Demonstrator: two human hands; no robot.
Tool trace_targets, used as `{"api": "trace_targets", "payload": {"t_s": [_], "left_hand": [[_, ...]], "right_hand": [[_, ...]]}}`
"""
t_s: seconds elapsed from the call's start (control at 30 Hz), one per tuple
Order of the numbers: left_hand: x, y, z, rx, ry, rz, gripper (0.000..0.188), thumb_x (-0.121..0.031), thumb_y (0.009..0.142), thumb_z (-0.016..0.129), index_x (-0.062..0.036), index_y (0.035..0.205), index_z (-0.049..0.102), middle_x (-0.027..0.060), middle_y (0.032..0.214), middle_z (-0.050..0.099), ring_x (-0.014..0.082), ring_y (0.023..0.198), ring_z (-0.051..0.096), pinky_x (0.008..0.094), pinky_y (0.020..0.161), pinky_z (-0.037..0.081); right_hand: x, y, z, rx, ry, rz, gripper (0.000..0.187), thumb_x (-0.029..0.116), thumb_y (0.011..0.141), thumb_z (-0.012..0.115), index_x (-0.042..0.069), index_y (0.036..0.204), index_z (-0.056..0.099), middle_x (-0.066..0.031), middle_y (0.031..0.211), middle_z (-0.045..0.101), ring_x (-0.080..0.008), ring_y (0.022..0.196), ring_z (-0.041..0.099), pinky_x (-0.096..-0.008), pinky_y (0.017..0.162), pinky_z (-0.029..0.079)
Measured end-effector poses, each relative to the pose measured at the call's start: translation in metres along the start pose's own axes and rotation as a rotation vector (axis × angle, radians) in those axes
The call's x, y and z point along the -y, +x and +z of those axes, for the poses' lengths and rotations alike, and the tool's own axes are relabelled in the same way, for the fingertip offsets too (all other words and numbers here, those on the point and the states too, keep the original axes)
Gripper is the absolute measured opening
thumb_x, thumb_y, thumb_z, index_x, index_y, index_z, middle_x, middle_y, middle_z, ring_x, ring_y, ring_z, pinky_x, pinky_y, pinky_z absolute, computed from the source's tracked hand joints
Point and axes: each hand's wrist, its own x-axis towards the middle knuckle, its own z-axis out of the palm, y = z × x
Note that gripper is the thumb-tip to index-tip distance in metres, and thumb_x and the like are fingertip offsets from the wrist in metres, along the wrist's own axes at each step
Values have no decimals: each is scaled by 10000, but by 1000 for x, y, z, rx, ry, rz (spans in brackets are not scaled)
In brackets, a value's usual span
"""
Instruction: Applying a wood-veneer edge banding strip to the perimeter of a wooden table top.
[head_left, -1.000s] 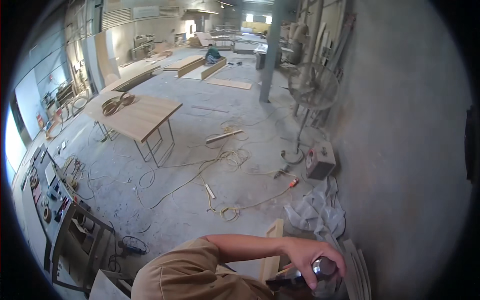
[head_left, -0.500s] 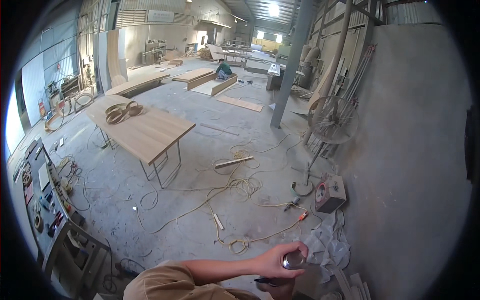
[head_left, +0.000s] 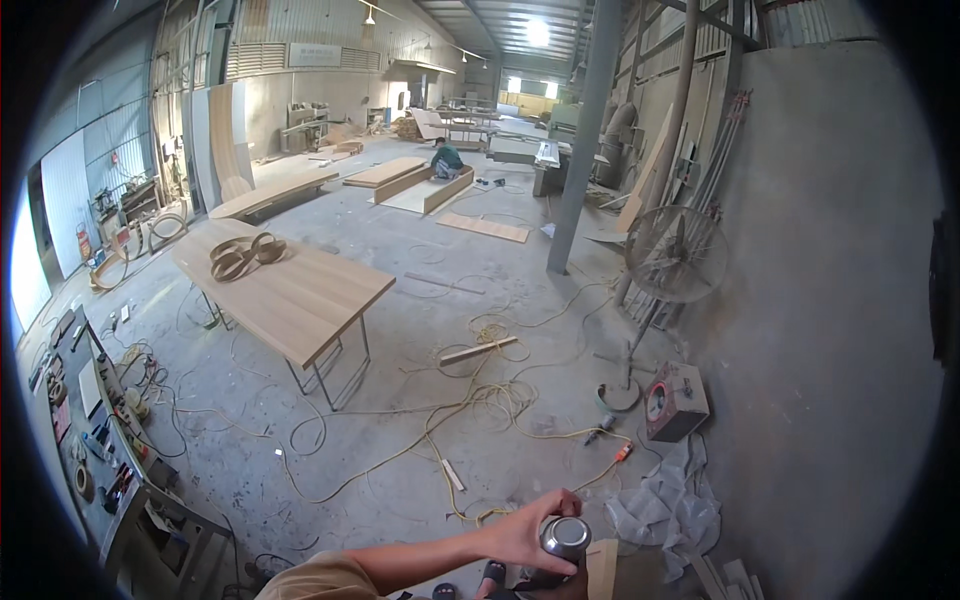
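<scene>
My left hand reaches in from the lower left and is wrapped round the top of a flask-like metal container. Its round silver top faces up between the thumb and fingers. Below the thumb, the container's darker lower part is mostly covered. A small piece of my right hand shows under it at the lower edge, its fingers hidden. Beside the container, a tan board or carton flap sticks up.
Yellow cords and a wood strip lie on the floor ahead. A wooden table bears coiled edging strips. A box, pedestal fan and crumpled plastic sheet are at right. A cluttered workbench stands left; a person crouches far off.
My left hand and the container have shifted left in view, and the container's round top shows more fully. Less of my right hand shows. The tan piece and dark footwear have come into view.
</scene>
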Motion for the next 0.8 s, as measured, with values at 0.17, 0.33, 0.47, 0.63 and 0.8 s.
{"api": "trace_targets", "payload": {"t_s": [0.17,0.33,0.47,0.63,0.8], "left_hand": [[-7,1,-7,-190,-215,-119,860,-285,809,890,-39,1448,368,147,1340,562,219,1287,519,370,1113,393],[-2,5,-53,-195,55,-61,747,-275,793,896,-8,1372,506,118,1284,609,211,1226,583,356,1080,438],[-5,30,-21,-710,304,-306,852,-389,671,969,-2,1250,477,136,1159,586,228,1122,612,363,1004,492],[12,32,-35,-684,98,-62,950,-354,767,904,-23,1458,343,170,1468,448,289,1286,550,400,1106,420],[7,11,-99,-231,-87,-95,781,-201,788,890,-34,1454,517,126,1469,547,220,1374,507,375,1168,375]], "right_hand": [[-5,49,1,91,594,450,859,-69,647,874,80,1396,480,-84,1185,651,-232,1070,685,-482,848,636],[-13,105,-9,354,86,102,779,248,596,1003,50,1238,607,-67,1057,718,-175,927,695,-356,795,581],[-10,148,1,359,15,-76,701,265,631,976,58,1205,630,-56,1026,710,-199,992,692,-370,846,570],[-14,185,-7,535,114,-117,940,315,654,980,70,1388,447,-101,1270,604,-238,1187,611,-422,1015,494],[-7,202,-13,730,-137,-117,963,304,678,974,76,1408,389,-119,1311,549,-255,1172,602,-440,1019,498]]}}
